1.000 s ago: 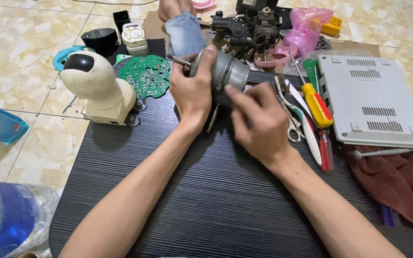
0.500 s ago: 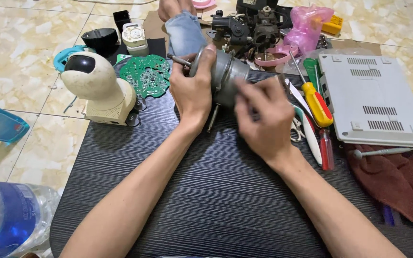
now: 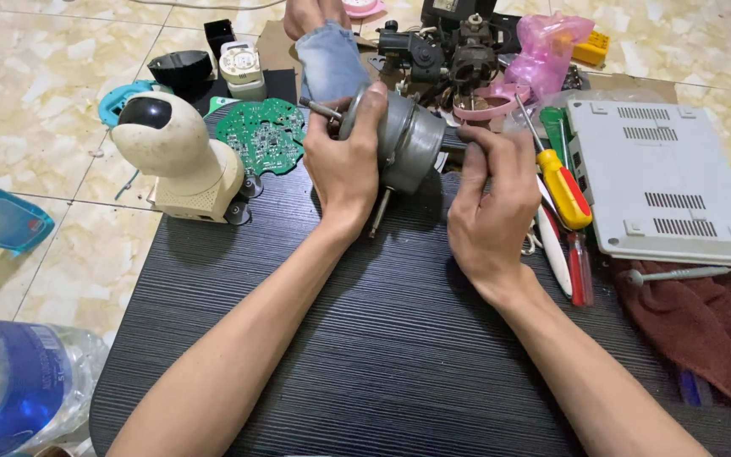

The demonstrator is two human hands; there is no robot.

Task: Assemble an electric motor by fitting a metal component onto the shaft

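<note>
The left hand (image 3: pixel 349 165) wraps around a grey metal motor (image 3: pixel 403 140), fingers closed over its round housing, holding it just above the black ribbed table (image 3: pixel 399 355). The right hand (image 3: pixel 492 207) pinches the motor's rear end, fingers closed tight on it. A thin shaft sticks out of the motor beyond the left hand, and a long bolt hangs below the housing. Just right of the right hand lie a yellow-and-red screwdriver (image 3: pixel 564 186) and other tools, then a white vented box (image 3: pixel 662 182) resting on a dark red rag (image 3: pixel 695 313). Left of the left hand sit a green circuit board (image 3: pixel 264 135) and a cream dome-headed device (image 3: pixel 175 156). Beyond the grip lies a heap of black parts (image 3: pixel 446 51). The table stands on a marbled tile floor (image 3: pixel 35 93), with a plastic bottle (image 3: pixel 10 389) at its near left
</note>
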